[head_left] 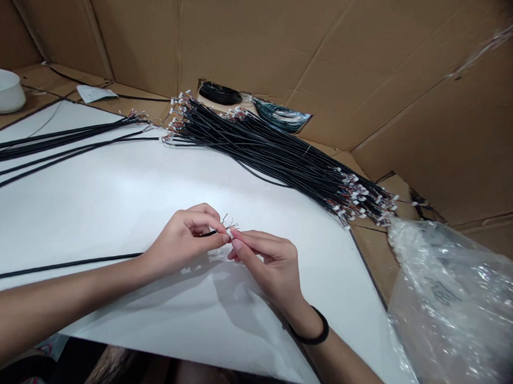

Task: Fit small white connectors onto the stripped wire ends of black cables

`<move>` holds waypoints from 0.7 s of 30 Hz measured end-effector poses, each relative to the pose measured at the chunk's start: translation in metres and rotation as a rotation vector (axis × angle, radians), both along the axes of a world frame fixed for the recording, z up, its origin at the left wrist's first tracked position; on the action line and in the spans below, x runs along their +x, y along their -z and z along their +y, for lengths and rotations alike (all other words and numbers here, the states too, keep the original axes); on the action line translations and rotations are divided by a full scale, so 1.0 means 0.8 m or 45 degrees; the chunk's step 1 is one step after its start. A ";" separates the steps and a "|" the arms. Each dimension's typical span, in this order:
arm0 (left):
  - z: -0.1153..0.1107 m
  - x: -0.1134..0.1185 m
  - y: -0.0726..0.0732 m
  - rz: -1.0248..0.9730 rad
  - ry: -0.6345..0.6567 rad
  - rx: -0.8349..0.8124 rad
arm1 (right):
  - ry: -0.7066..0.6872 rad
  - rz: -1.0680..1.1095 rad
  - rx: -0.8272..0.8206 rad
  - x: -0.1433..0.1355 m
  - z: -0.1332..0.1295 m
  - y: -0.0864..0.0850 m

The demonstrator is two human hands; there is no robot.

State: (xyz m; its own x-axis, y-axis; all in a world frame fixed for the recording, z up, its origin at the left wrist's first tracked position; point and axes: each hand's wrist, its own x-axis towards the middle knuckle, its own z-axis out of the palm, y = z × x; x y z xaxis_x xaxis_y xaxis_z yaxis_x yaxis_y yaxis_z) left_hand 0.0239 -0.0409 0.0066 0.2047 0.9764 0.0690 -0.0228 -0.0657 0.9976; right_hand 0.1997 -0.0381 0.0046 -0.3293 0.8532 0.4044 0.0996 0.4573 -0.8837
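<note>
One slim, round black cable (70,265), nearer than the large black-cable bundle (262,148), is pinched by the left hand (187,234) while the right hand (269,261) grips a small white plastic connector (230,233), apparently fitting wires, which next calls for careful alignment.

Cardboard walls (255,30) border a white tabletop (88,208), apparently lit from above.

No legible text in view
</note>
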 end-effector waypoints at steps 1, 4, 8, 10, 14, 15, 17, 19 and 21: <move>0.000 0.000 0.000 -0.003 -0.004 -0.001 | 0.001 -0.005 -0.003 0.000 0.000 0.000; 0.000 0.000 0.001 -0.007 -0.004 -0.002 | 0.000 -0.017 0.004 0.000 0.000 0.000; 0.001 0.001 0.000 -0.006 -0.001 -0.020 | -0.015 -0.022 0.000 0.001 0.000 -0.002; 0.001 0.002 0.000 -0.004 -0.013 -0.032 | -0.020 -0.010 -0.032 0.002 0.001 -0.002; 0.002 0.002 -0.001 0.025 -0.011 -0.053 | -0.021 0.029 -0.146 0.003 0.002 0.000; 0.002 0.002 -0.002 0.036 -0.003 -0.055 | -0.017 0.039 -0.189 0.003 0.002 0.001; 0.002 0.002 -0.003 0.068 0.013 -0.057 | -0.004 0.051 -0.278 0.003 0.003 0.002; 0.002 0.001 -0.003 0.109 0.010 -0.039 | -0.009 0.052 -0.346 0.003 0.004 0.002; 0.003 0.000 -0.003 0.151 -0.006 0.003 | -0.029 0.051 -0.389 0.003 0.005 0.002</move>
State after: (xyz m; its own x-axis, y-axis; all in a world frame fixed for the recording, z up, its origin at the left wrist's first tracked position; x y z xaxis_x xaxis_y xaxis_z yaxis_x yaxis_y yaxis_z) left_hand 0.0241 -0.0385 0.0092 0.2072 0.9772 0.0467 0.0958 -0.0678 0.9931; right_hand 0.2022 -0.0338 0.0029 -0.3385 0.9299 0.1436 0.0550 0.1719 -0.9836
